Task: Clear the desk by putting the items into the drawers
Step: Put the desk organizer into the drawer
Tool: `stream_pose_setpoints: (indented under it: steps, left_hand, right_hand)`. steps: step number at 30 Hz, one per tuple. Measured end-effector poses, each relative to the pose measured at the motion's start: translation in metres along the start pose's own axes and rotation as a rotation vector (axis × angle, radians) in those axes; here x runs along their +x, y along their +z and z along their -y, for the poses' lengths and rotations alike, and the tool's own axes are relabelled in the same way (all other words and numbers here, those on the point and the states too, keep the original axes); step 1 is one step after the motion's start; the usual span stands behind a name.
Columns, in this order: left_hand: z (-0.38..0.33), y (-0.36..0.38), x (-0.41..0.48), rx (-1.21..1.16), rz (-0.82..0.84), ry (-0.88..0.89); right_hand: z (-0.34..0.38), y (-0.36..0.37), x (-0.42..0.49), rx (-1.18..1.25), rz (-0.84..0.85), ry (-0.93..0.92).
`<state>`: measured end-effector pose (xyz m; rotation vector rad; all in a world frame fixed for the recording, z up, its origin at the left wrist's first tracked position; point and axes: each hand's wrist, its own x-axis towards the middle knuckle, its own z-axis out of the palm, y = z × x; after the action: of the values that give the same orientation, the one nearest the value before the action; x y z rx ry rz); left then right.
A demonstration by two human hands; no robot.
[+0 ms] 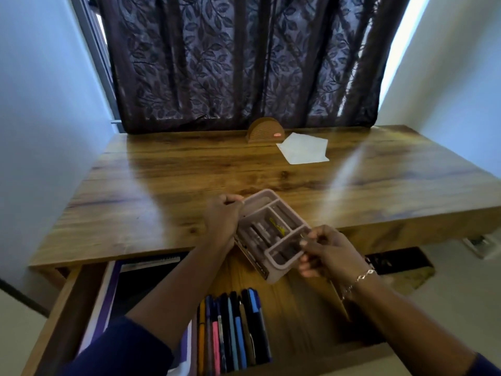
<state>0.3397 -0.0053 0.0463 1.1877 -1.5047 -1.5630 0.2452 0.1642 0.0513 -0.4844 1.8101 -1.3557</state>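
Both hands hold a pale pink plastic organiser tray with divided compartments, tilted in the air between them. The left hand is curled over its far left edge and the right hand pinches its near right corner. Below the hands lies the open wooden drawer with a row of coloured pens beneath the wrists, while well beyond the hands the wooden desk bears a brown half-round holder and a white paper sheet.

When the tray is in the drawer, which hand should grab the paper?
Probably the right hand. The paper lies right of the desk's middle, nearer that hand; the left hand would reach across. Both hold the tray now.
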Motion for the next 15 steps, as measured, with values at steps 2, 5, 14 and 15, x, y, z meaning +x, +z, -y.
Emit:
stream_pose_setpoints:
  steps: [2, 5, 14, 15]
  left_hand:
    - [0.000, 0.005, -0.004, 0.089, 0.085, 0.030]
    - [0.004, 0.007, -0.018, 0.288, 0.253, 0.072]
    - [0.066, 0.014, -0.069, 0.476, 0.498, -0.089]
    - [0.074, 0.015, -0.074, 0.472, 0.512, -0.135]
  right_hand:
    - [-0.012, -0.013, -0.004, -0.033, -0.122, -0.045]
    - [-0.021, -0.033, -0.003, -0.189, -0.203, -0.052]
    - [-0.047, -0.064, 0.013, -0.863, -0.181, 0.035]
    - [-0.052, -0.064, 0.015, -0.920, -0.179, 0.037]
